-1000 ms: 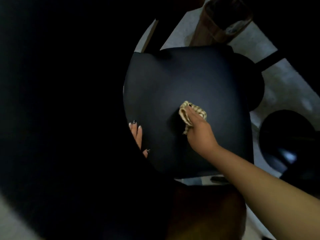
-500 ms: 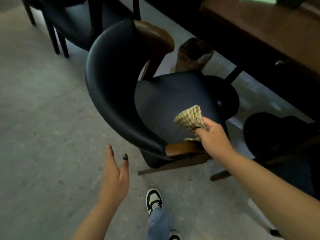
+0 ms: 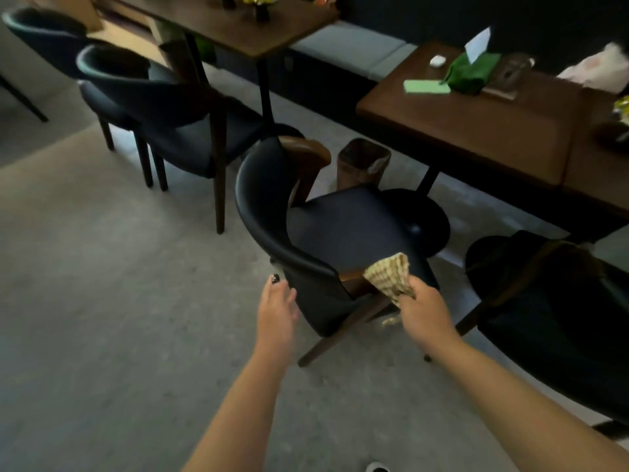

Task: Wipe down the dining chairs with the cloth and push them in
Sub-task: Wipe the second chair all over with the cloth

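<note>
A black dining chair (image 3: 340, 229) with a curved backrest and wooden armrests stands pulled out from the wooden table (image 3: 476, 124), seat facing it. My right hand (image 3: 423, 310) grips a beige checked cloth (image 3: 389, 275) at the near armrest end. Just left of the backrest's near corner is my left hand (image 3: 277, 306), fingers straight; whether it touches the chair I cannot tell.
A second black chair (image 3: 561, 321) stands at the right, two more (image 3: 170, 107) at the left by another table (image 3: 252, 25). A brown bin (image 3: 364, 163) and a round black table base (image 3: 422, 226) sit beyond the seat. Open concrete floor (image 3: 102, 301) lies left.
My view has risen and pulled back from the seat. My right hand took the cloth off the seat to the near armrest. My left hand came off the chair, then moved toward the backrest.
</note>
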